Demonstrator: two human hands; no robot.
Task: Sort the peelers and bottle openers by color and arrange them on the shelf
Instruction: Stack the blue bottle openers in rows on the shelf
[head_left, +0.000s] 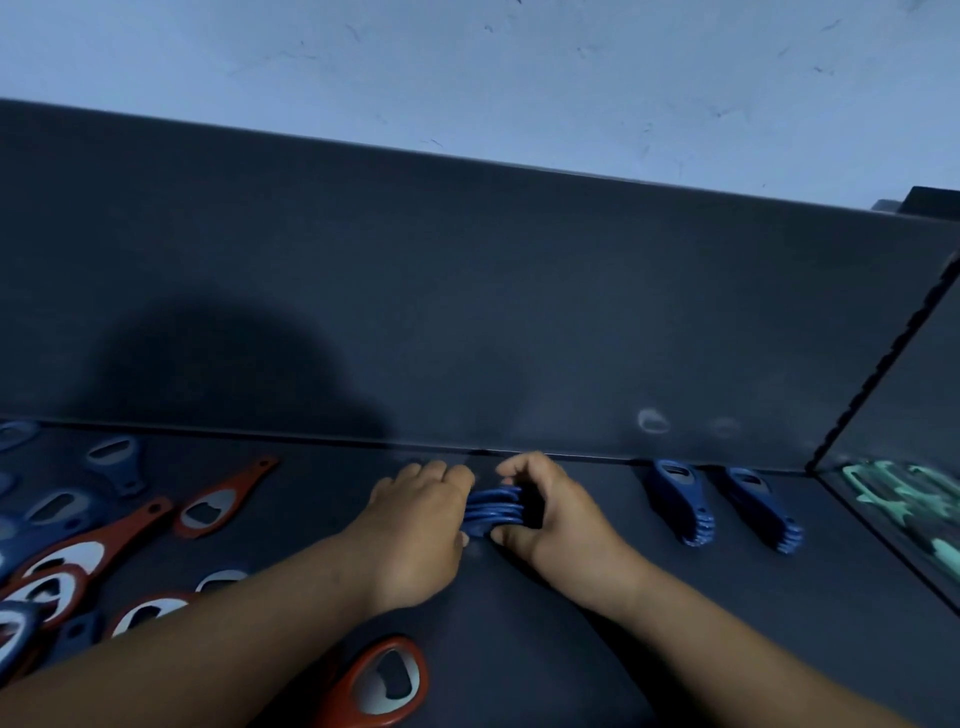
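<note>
A stack of several blue bottle openers (493, 509) stands on edge on the dark shelf (545, 649), close to the back panel. My left hand (421, 530) presses against its left side and my right hand (545, 514) wraps its right side, so the stack is squeezed between both. Two more upright stacks of blue openers (680, 504) (763, 512) lean against the back panel to the right. Loose red openers (223, 499) and blue openers (117, 462) lie scattered at the left. One red opener (379, 680) lies near the front edge, below my left forearm.
The tall dark back panel (467, 312) closes off the shelf behind. A divider (883, 364) rises at the right, and beyond it lie teal items (904, 493), blurred. A pale wall (467, 62) shows above.
</note>
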